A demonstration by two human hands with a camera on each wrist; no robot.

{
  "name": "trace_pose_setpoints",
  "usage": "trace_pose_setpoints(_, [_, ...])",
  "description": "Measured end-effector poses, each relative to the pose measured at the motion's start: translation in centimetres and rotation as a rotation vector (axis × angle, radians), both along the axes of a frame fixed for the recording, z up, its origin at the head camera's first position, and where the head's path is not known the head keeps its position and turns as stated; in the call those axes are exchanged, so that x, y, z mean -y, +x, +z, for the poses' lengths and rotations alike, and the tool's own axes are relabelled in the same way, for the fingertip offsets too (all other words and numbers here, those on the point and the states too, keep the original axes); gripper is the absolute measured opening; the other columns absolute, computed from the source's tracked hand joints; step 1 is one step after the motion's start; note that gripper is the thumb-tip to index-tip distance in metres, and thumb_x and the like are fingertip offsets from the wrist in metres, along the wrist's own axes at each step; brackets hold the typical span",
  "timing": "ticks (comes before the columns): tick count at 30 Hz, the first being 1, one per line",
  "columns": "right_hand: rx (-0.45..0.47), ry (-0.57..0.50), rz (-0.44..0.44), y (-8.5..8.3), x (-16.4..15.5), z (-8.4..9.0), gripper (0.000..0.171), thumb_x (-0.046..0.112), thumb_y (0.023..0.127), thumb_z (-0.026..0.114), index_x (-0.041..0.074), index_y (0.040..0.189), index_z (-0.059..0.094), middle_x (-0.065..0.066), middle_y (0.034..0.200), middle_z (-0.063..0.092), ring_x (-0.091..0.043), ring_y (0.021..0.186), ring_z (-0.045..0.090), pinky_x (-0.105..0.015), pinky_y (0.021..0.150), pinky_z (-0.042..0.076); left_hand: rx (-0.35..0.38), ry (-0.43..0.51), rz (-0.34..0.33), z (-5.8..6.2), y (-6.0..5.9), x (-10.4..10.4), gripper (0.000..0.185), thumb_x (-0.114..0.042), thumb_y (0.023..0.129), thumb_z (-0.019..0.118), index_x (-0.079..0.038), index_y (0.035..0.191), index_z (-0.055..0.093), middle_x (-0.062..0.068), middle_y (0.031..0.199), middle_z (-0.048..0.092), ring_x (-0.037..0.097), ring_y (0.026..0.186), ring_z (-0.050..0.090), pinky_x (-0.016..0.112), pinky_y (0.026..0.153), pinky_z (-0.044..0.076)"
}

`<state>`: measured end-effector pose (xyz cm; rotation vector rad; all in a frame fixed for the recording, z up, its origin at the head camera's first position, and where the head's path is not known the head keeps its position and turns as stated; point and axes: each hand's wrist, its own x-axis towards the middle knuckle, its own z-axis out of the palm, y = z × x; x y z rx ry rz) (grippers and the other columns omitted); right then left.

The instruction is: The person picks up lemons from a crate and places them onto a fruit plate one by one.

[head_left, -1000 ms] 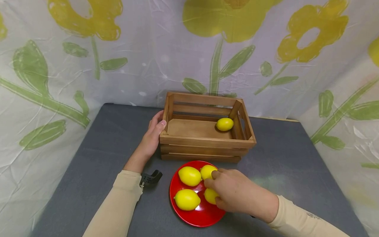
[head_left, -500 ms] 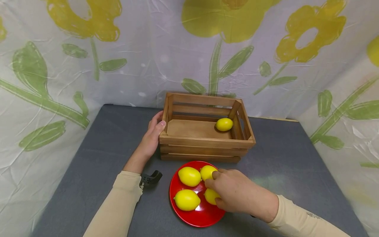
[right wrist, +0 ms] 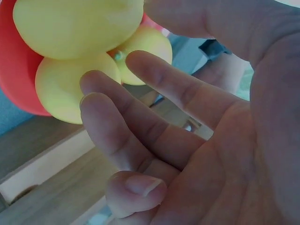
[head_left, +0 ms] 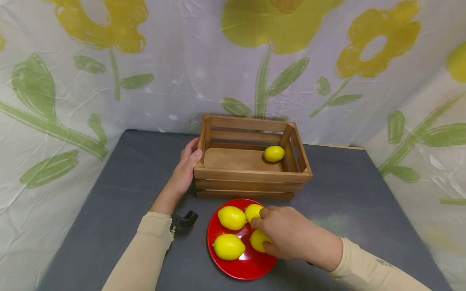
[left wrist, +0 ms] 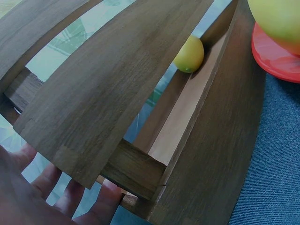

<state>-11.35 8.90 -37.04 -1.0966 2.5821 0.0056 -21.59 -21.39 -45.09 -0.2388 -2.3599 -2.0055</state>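
Observation:
My left hand grips the left end of a slatted wooden crate; in the left wrist view its fingers reach round the end slats. One lemon lies inside at the crate's right end. In front stands a red plate bearing several lemons. My right hand is over the plate's right side, fingers loosely bent around the near right lemon. Its index fingertip is at that lemon's far edge, its thumb tip at the near side. In the right wrist view the fingers are spread, overlapping the lemons.
Two lemons, the far left one and the near left one, sit on the plate, with a far right lemon partly behind my right fingers. A dark grey table lies under everything. A flower-print curtain hangs behind the crate.
Both hands, the crate and the lemons keep their places relative to each other. Only the head view shifts slightly.

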Motion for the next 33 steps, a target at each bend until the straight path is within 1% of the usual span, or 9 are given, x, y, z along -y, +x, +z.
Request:
trace_pose_setpoints(8, [0.0, 0.009, -0.011, -1.1, 0.1, 1.1, 0.037, 0.029, 0.085, 0.087, 0.023, 0.119, 0.074, 0.007, 0.089, 0.062, -0.011, 0.073, 0.049, -0.025, 0.061, 0.045, -0.004, 0.006, 0.0, -0.2, 0.0, 0.3, 0.07, -0.042, 0.109, 0.038, -0.018, 0.172, 0.022, 0.018, 0.171, 0.022, 0.037, 0.157, 0.021, 0.062, 0.128, 0.016])
trace_pose_setpoints(12, [-0.014, 0.0, -0.004, -1.8, 0.4, 2.3, 0.043, 0.031, 0.086, 0.088, 0.022, 0.127, 0.075, 0.005, 0.099, 0.07, -0.009, 0.078, 0.054, -0.024, 0.067, 0.05, -0.005, 0.003, 0.0, -0.3, 0.1, 0.5, 0.07, -0.042, 0.109, 0.038, -0.017, 0.173, 0.021, 0.017, 0.172, 0.021, 0.037, 0.158, 0.02, 0.062, 0.129, 0.015])
trace_pose_setpoints(15, [-0.069, -0.022, 0.015, -2.5, 0.5, 3.3, 0.043, 0.031, 0.088, 0.088, 0.021, 0.127, 0.075, 0.003, 0.101, 0.072, -0.009, 0.078, 0.055, -0.024, 0.067, 0.051, -0.011, 0.004, -0.001, -0.2, 0.1, 0.6, 0.071, -0.042, 0.109, 0.038, -0.017, 0.173, 0.021, 0.018, 0.172, 0.021, 0.037, 0.158, 0.02, 0.062, 0.129, 0.014])
trace_pose_setpoints(18, [-0.158, -0.06, 0.043, -3.2, 0.5, 4.2, 0.035, 0.03, 0.09, 0.086, 0.02, 0.122, 0.075, 0.004, 0.096, 0.07, -0.008, 0.074, 0.055, -0.023, 0.063, 0.048, -0.02, 0.012, 0.002, -0.2, 0.0, 0.5, 0.071, -0.042, 0.109, 0.038, -0.016, 0.172, 0.021, 0.019, 0.171, 0.022, 0.037, 0.157, 0.021, 0.061, 0.128, 0.015])
trace_pose_setpoints(22, [-0.24, -0.105, 0.061, -4.0, 0.4, 5.2, 0.029, 0.031, 0.091, 0.085, 0.02, 0.116, 0.075, 0.004, 0.093, 0.069, -0.007, 0.068, 0.053, -0.022, 0.06, 0.046, -0.018, 0.018, -0.002, -0.3, 0.0, 0.5, 0.072, -0.043, 0.108, 0.039, -0.017, 0.172, 0.021, 0.018, 0.171, 0.021, 0.037, 0.156, 0.021, 0.061, 0.128, 0.015])
trace_pose_setpoints(24, [-0.268, -0.116, 0.059, -4.4, 0.3, 5.6, 0.03, 0.032, 0.091, 0.086, 0.02, 0.116, 0.075, 0.005, 0.094, 0.069, -0.006, 0.066, 0.052, -0.022, 0.059, 0.047, -0.014, 0.017, -0.007, -0.3, 0.0, 0.4, 0.072, -0.044, 0.109, 0.039, -0.017, 0.173, 0.021, 0.018, 0.172, 0.021, 0.037, 0.156, 0.021, 0.061, 0.128, 0.016])
trace_pose_setpoints(27, [-0.302, -0.126, 0.056, -5.1, 0.1, 6.2, 0.031, 0.033, 0.09, 0.087, 0.02, 0.116, 0.075, 0.005, 0.089, 0.067, -0.007, 0.064, 0.05, -0.023, 0.058, 0.048, -0.012, 0.01, -0.01, -0.4, -0.1, 0.3, 0.071, -0.044, 0.109, 0.039, -0.017, 0.173, 0.021, 0.018, 0.172, 0.021, 0.037, 0.157, 0.022, 0.061, 0.128, 0.016])
trace_pose_setpoints(31, [-0.333, -0.15, 0.034, -6.3, -0.1, 6.8, 0.03, 0.03, 0.09, 0.088, 0.022, 0.116, 0.075, 0.006, 0.089, 0.068, -0.007, 0.066, 0.053, -0.025, 0.06, 0.05, -0.016, 0.01, -0.014, -0.3, 0.0, 0.2, 0.071, -0.043, 0.109, 0.039, -0.016, 0.172, 0.021, 0.018, 0.172, 0.021, 0.037, 0.157, 0.022, 0.061, 0.128, 0.016])
trace_pose_setpoints(33, [-0.34, -0.162, 0.014, -7.1, -0.3, 7.0, 0.031, 0.03, 0.09, 0.088, 0.021, 0.117, 0.076, 0.006, 0.092, 0.07, -0.007, 0.067, 0.054, -0.027, 0.061, 0.051, -0.01, 0.016, -0.019, -0.4, 0.0, 0.1, 0.071, -0.044, 0.109, 0.039, -0.017, 0.172, 0.021, 0.018, 0.171, 0.021, 0.038, 0.156, 0.022, 0.061, 0.127, 0.017])
